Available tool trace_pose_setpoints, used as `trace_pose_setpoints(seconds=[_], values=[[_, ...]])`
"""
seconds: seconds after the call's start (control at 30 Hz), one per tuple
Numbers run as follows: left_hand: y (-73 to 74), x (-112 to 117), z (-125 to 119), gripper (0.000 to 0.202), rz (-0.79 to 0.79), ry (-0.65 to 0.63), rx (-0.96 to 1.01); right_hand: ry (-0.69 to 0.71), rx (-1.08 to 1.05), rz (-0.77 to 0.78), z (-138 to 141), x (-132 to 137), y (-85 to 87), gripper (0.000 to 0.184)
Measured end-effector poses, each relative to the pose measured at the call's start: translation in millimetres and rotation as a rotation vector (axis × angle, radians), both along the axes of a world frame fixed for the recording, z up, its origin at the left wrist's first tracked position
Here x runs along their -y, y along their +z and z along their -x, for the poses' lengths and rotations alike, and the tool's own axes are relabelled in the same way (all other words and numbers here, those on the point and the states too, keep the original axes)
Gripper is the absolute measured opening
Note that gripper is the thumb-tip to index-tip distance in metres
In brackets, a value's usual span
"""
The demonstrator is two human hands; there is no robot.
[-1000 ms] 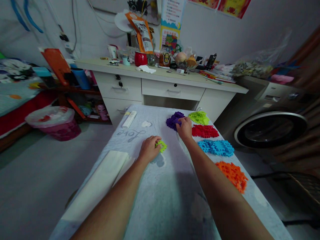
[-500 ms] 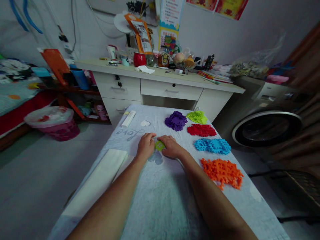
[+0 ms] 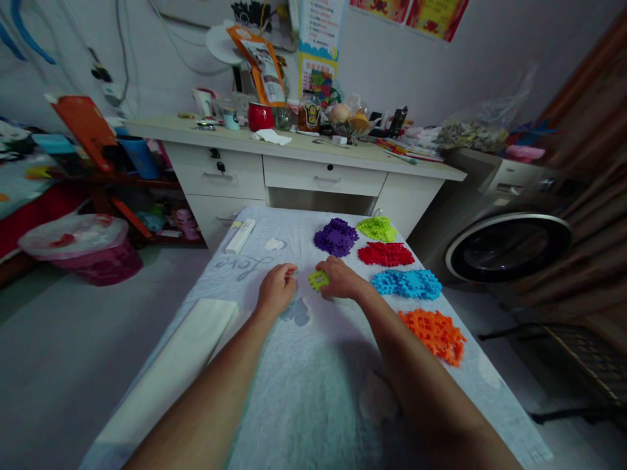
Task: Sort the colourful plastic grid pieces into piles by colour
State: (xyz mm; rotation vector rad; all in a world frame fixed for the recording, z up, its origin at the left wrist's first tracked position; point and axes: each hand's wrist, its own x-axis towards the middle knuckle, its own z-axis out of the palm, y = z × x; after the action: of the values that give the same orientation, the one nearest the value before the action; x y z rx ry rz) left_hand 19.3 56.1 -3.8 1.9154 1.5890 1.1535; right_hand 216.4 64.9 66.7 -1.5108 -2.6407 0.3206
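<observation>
A small yellow-green plastic grid piece [image 3: 318, 280] lies on the pale blue cloth of the table [image 3: 313, 391]. My right hand [image 3: 341, 279] pinches its right edge with the fingertips. My left hand [image 3: 277, 290] rests on the cloth a little to the left of the piece, apart from it, with its fingers curled under; whether anything is inside them is hidden. Sorted piles of the same pieces lie to the right: purple [image 3: 336, 236], lime green [image 3: 377, 229], red [image 3: 385, 253], blue [image 3: 406, 284] and orange [image 3: 432, 333].
A folded white cloth [image 3: 196, 339] lies along the table's left edge and a white tube [image 3: 240, 236] lies at its far left. Beyond stand a cluttered desk [image 3: 294, 163], a washing machine [image 3: 509, 241] at the right and a pink bin [image 3: 78, 251] on the floor at the left.
My right hand came back from the purple pile to the yellow-green piece and now pinches it. My left hand has let the piece go and drawn slightly left.
</observation>
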Motion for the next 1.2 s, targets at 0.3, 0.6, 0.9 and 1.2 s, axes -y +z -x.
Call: trace_pose_setpoints(seconds=[0.3,0.6,0.9,1.2], values=[[-3.0,-2.1,-0.4,0.028,0.022,-0.005,0.003,-0.339,-0.091,-0.174,-91.0,-65.4,22.8,0.043],[0.7,-1.3,-0.6,0.026,0.026,-0.015,-0.016,-0.814,-0.120,-0.388,-168.0,-135.6,30.4,0.042],[-3.2,-2.1,0.3,0.022,0.020,-0.038,-0.035,-0.956,-0.255,-0.357,-193.1,-179.3,9.8,0.041],[2.0,-0.9,-0.9,0.022,0.040,-0.037,-0.033,-0.991,-0.323,-0.358,-193.9,-200.8,8.0,0.037]])
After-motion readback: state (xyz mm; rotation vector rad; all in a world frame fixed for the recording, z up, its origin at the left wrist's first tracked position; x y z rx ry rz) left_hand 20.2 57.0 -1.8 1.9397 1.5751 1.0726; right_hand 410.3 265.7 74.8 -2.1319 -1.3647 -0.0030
